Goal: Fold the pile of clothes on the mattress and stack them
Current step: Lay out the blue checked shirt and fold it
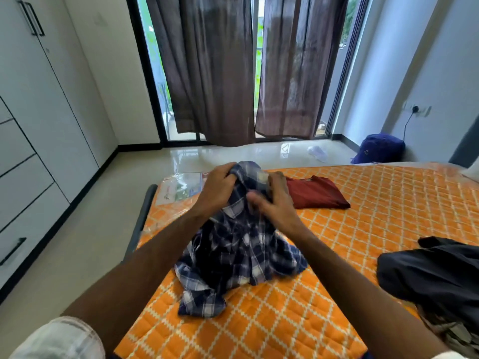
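Gripping the plaid shirt (238,250) up top, left hand (217,190) and right hand (274,200) both curl fingers into its cloth; its lower part rests on the orange mattress (363,229), near the folded red shirt (316,193).

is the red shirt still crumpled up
No, the red shirt lies folded flat on the mattress, beyond the plaid shirt both hands grip.
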